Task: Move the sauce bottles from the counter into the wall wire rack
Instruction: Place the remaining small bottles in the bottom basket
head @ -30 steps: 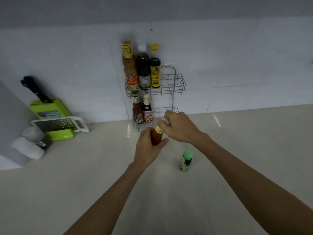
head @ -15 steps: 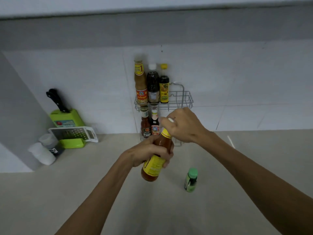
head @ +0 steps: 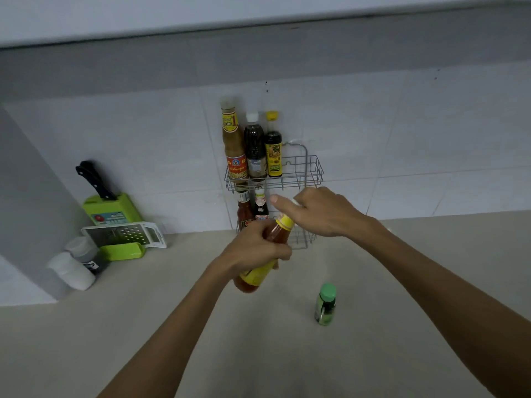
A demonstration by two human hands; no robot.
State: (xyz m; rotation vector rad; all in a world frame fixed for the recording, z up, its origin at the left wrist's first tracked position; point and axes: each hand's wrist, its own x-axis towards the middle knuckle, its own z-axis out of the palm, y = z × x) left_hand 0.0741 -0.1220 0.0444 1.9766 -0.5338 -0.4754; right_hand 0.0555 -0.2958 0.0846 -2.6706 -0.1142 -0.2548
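A red chili sauce bottle (head: 258, 272) with a yellow label is held tilted above the counter, in front of the wall wire rack (head: 304, 170). My left hand (head: 253, 248) wraps its body. My right hand (head: 321, 211) grips its white cap and yellow neck. The rack's upper shelf holds three tall bottles (head: 254, 147) at its left side; its right side is bare. Two small bottles (head: 253, 209) stand on the lower shelf. A small green-capped bottle (head: 325, 304) stands upright on the counter to the right, below my right forearm.
At the left by the wall stand a green knife block (head: 112, 208) with a black-handled knife, a white and green grater (head: 123, 235), and white and grey shakers (head: 74, 265). A grey wall juts out at far left. The beige counter (head: 287, 354) stretches toward me.
Both hands lifted the chili sauce bottle off the counter and tilted it, then held it almost still in front of the rack. The view tilted up toward the wall.
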